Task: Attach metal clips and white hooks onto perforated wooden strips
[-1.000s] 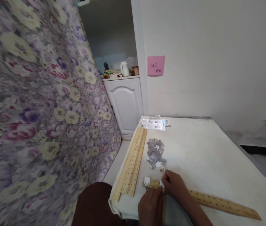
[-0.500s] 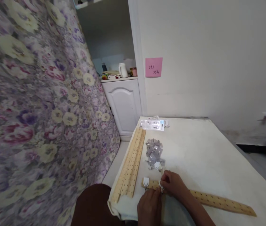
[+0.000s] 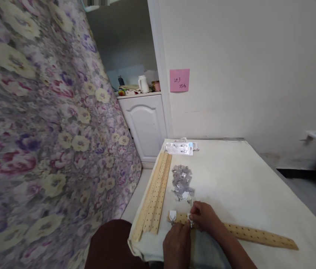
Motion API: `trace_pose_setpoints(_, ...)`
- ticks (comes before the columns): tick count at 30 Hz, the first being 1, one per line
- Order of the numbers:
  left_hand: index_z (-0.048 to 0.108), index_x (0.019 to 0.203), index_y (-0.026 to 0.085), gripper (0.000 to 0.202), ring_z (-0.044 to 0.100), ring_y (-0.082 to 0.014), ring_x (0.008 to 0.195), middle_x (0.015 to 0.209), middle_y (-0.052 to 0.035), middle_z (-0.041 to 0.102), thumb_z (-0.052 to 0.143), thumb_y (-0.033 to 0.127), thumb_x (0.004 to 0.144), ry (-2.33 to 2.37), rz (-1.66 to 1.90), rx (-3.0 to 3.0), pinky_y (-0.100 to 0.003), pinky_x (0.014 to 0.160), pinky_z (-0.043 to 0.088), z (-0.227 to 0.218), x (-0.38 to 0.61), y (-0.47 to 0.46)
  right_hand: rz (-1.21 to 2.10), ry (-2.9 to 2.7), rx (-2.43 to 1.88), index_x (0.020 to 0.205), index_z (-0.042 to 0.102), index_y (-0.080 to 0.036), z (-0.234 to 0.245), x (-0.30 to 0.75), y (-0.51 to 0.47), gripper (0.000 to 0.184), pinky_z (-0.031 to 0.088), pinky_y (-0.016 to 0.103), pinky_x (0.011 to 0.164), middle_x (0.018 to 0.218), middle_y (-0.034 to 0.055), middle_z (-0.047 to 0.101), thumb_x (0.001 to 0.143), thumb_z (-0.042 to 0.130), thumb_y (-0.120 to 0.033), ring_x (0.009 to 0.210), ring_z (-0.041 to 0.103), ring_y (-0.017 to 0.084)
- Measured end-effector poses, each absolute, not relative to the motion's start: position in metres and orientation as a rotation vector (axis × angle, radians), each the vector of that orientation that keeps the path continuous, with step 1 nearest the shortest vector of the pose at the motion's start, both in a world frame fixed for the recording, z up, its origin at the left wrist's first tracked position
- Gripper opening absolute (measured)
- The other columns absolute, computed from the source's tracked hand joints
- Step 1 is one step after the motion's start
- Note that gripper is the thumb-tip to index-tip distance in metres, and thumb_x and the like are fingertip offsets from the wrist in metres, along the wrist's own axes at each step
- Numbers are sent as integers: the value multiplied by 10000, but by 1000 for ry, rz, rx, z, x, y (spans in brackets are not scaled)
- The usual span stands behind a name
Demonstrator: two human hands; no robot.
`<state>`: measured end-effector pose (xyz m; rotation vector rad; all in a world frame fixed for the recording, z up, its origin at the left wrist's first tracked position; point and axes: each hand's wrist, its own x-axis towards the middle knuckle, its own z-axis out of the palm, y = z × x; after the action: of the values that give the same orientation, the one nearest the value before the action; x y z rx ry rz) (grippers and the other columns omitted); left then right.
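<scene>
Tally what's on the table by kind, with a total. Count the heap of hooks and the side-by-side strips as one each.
crosswise wooden strip: 1
bundle of side-by-side strips: 1
heap of hooks: 1
clear packet: 1
white hooks on the crosswise strip: 2
Total: 6

View drifting right
The pink note (image 3: 179, 80), wooden strip (image 3: 259, 236) and right hand (image 3: 205, 218) pinching a white hook (image 3: 191, 221) are sliding slightly leftward.
</scene>
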<state>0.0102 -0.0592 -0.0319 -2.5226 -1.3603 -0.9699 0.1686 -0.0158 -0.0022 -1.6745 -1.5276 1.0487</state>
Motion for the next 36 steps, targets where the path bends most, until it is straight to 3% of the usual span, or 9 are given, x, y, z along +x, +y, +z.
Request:
trace_pose_setpoints(5, 602, 1021, 224, 241, 627, -158, 671, 745, -29, 639, 416, 166, 880, -1333, -1016, -2512, -233, 570, 503, -36, 8, -59, 1001, -1529, -1645, 627, 549, -187, -6, 167, -18, 39, 347, 181, 414, 532, -48, 553, 640, 559, -151, 434, 496, 91)
trace_pose_setpoints(11, 566, 1097, 188, 251, 646, -161, 735, 813, -53, 660, 415, 183, 896, -1321, -1114, -2538, -251, 651, 538, -42, 5, -56, 870, -1529, -1588, 846, 620, -182, 0, 169, -27, 177, 442, 233, 587, 758, 15, 662, 680, 566, -212, 631, 592, 145)
trace_pose_setpoints(16, 557, 1099, 172, 246, 662, -172, 786, 866, -75, 674, 417, 183, 896, -1273, -1167, -2535, -266, 681, 555, -45, 2, -54, 716, -1533, -1587, 901, 626, -194, 9, 192, -47, 203, 462, 274, 671, 844, 38, 669, 751, 513, -270, 713, 603, 175)
trace_pose_setpoints(21, 550, 1091, 185, 234, 668, -162, 791, 870, -66, 684, 430, 180, 889, -1270, -1227, -2533, -258, 693, 556, -49, -1, -55, 569, -1695, -1719, 942, 657, -215, 2, 225, -76, 323, 409, 330, 873, 1028, 63, 646, 620, 638, -234, 971, 560, 239)
trace_pose_setpoints(28, 568, 1002, 206, 176, 669, -165, 804, 864, -52, 685, 441, 193, 881, -1384, -1318, -2547, -276, 716, 555, -47, 0, -59, 597, -1724, -1818, 919, 669, -265, -8, 234, -86, 279, 391, 318, 867, 1008, 42, 631, 653, 601, -219, 973, 540, 234)
trace_pose_setpoints(36, 569, 988, 190, 166, 668, -151, 758, 815, -45, 676, 451, 176, 872, -1395, -1319, -2566, -247, 677, 551, -46, 1, -59, 599, -1638, -1860, 897, 643, -247, -6, 218, -85, 220, 391, 317, 855, 981, 52, 612, 685, 587, -241, 959, 527, 235)
